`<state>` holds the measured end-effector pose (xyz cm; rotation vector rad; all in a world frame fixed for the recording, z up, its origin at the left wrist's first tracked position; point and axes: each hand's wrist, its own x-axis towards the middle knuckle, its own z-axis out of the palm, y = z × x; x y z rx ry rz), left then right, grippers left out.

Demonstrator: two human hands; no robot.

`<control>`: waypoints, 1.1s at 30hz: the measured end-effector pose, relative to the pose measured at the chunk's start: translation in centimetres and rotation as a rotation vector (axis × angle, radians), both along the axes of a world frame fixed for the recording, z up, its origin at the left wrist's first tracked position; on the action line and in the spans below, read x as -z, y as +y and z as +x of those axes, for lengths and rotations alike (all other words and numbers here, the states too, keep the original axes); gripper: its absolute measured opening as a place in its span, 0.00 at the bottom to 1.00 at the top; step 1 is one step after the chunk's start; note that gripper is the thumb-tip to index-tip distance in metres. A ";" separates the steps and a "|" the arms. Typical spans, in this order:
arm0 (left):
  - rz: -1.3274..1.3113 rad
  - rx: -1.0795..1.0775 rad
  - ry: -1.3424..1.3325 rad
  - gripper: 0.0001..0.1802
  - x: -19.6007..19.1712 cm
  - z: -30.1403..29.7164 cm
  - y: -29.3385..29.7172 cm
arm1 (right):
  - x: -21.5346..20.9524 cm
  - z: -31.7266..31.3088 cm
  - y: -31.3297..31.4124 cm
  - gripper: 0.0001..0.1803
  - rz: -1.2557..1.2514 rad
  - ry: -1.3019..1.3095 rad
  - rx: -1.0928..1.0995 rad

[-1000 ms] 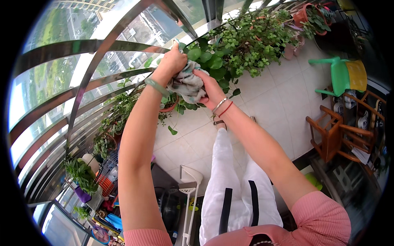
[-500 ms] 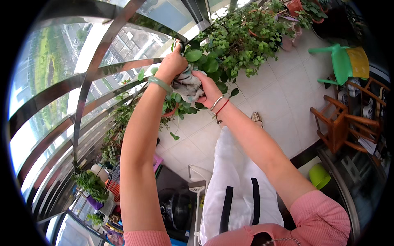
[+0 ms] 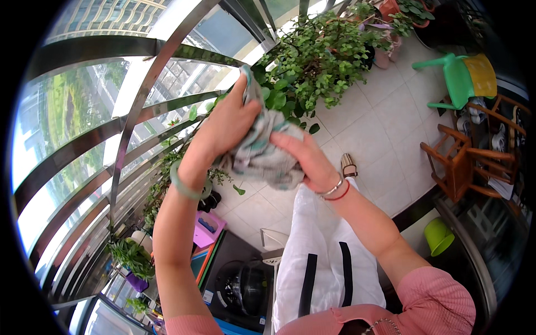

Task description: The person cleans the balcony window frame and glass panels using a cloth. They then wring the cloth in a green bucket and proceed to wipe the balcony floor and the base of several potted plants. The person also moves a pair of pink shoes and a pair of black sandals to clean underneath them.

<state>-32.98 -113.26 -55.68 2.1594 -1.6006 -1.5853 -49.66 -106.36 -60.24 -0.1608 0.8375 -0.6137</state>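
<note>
A crumpled grey-and-white cloth [image 3: 273, 162] with teal patches hangs between my hands, in front of the window rails. My left hand [image 3: 229, 120], with a pale green bangle at its wrist, grips the upper left part of it. One corner sticks up past my left fingers. On the lower right, my right hand [image 3: 310, 159] clasps the cloth with the thumb on top; its other fingers are mostly hidden behind the fabric. Just beyond the cloth are the round green leaves of a potted plant [image 3: 276, 97], partly covered by it.
Metal window rails [image 3: 134, 114] curve along the left. A leafy bush [image 3: 324, 56] stands at the far side. To the right are a green plastic chair [image 3: 460, 84], wooden stools [image 3: 455, 162] and a lime bucket [image 3: 438, 237]. A black washing machine [image 3: 240, 279] sits low beside my left arm.
Both hands have drawn back toward me, away from the window corner and the round leaves. The cloth has come along and hangs more spread out.
</note>
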 end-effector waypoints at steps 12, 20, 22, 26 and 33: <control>-0.020 0.113 -0.416 0.43 17.5 -0.7 -5.5 | 15.3 2.5 -4.2 0.12 0.380 -0.252 0.114; -0.073 0.211 -0.456 0.43 17.2 0.8 -6.7 | 14.8 4.2 -4.7 0.11 0.356 -0.206 0.141; -0.065 0.203 -0.434 0.43 17.2 1.0 -7.4 | 15.1 4.3 -5.2 0.11 0.332 -0.207 0.129; -0.092 0.220 -0.469 0.42 17.1 0.0 -6.9 | 15.1 4.4 -4.8 0.12 0.340 -0.223 0.171; -0.160 0.350 -0.545 0.41 16.5 -0.5 -7.0 | 15.1 4.5 -4.4 0.14 0.365 -0.308 0.152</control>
